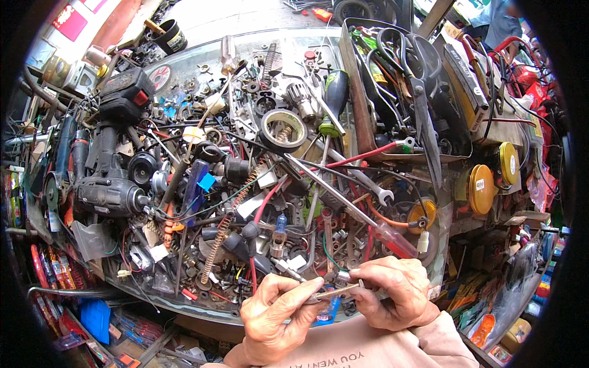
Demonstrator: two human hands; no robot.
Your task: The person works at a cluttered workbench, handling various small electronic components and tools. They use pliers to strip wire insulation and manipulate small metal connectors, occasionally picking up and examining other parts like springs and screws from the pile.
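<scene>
At the near edge of the cluttered glass table, my left hand (277,314) pinches one end of a short threaded rod (335,292) between thumb and fingers. The brass-coloured thread runs across to my right hand (396,293), whose thumb and fingertips close around the other end. A small metal piece sits at the right fingertips; its kind is too small to tell. Just beyond the fingers lie a metal fitting (289,268) and a small bulb with a bluish glass (280,228). A long coil spring (231,216) lies farther left.
A cordless impact wrench (110,165) lies on the left. A roll of tape (283,130), a red-handled screwdriver (392,239) and an open-end wrench (374,184) rest amid loose parts. Large scissors (420,104) lean in an open tool case (362,132). Orange round reflectors (483,189) stand at the right.
</scene>
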